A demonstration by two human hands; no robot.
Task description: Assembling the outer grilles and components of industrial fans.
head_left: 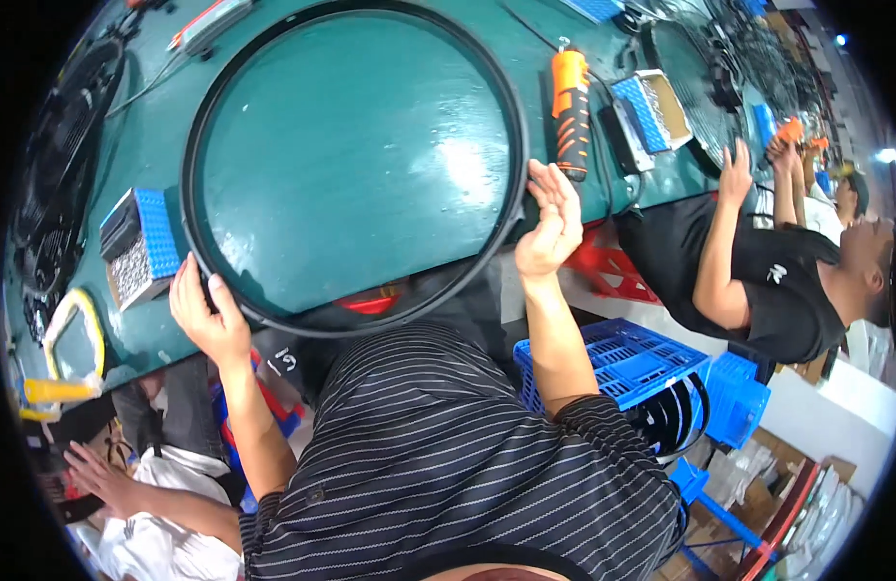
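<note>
A large, thin black hoop lies over the green table, its near edge reaching past the table's edge toward my striped shirt. On the hoop's lower left, my left hand grips the rim, with the thumb and fingers at either side of it. At the right rim, my right hand is curled against the outer side, fingers pointing up and partly overlapping the hoop. Just beyond that hand rests an orange and black power screwdriver. Left of the hoop stands a blue-sided box of small metal parts.
A yellow-framed tool and black coiled parts sit at the left. Another parts box is at the right. Blue plastic crates stand by my right elbow. Co-workers are at both sides, one in black.
</note>
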